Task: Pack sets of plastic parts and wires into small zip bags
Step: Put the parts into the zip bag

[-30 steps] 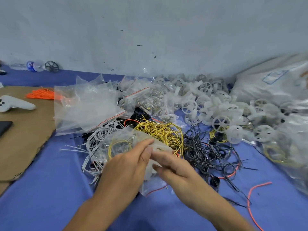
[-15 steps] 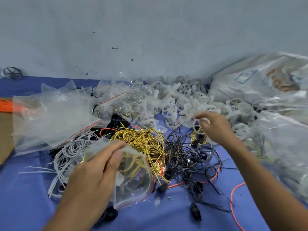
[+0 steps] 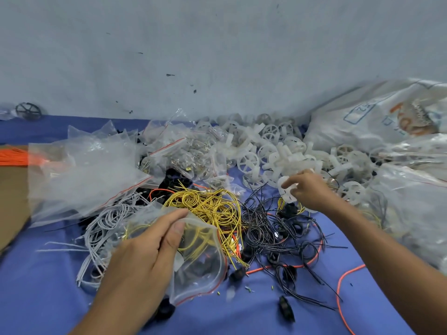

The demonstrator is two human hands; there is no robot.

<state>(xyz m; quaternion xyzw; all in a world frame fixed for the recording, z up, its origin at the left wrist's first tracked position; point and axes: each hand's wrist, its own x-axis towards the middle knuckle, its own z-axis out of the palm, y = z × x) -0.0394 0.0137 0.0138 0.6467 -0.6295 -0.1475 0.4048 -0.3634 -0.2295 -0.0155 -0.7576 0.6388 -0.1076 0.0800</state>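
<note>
My left hand (image 3: 145, 252) pinches the open mouth of a small clear zip bag (image 3: 200, 264) with a red seal line, held over the blue cloth; a yellow wire shows inside it. My right hand (image 3: 307, 189) grips a white plastic wheel part (image 3: 285, 192) at the near edge of the heap of white wheel parts (image 3: 273, 151). Between the hands lie a coil of yellow wires (image 3: 205, 206) and a tangle of black wires (image 3: 271, 228). Grey-white wires (image 3: 106, 221) lie left of the bag.
A stack of empty zip bags (image 3: 79, 175) and filled small bags (image 3: 183, 153) lie at the back left. Large plastic sacks (image 3: 387, 126) fill the right side. Cardboard (image 3: 12, 201) and orange wires (image 3: 14, 155) lie far left. Small black parts (image 3: 286, 310) and orange wires (image 3: 343, 286) dot the near cloth.
My right hand left the bag, reached back right to the white heap and now holds a wheel part, drawn slightly toward me. My left hand keeps the bag.
</note>
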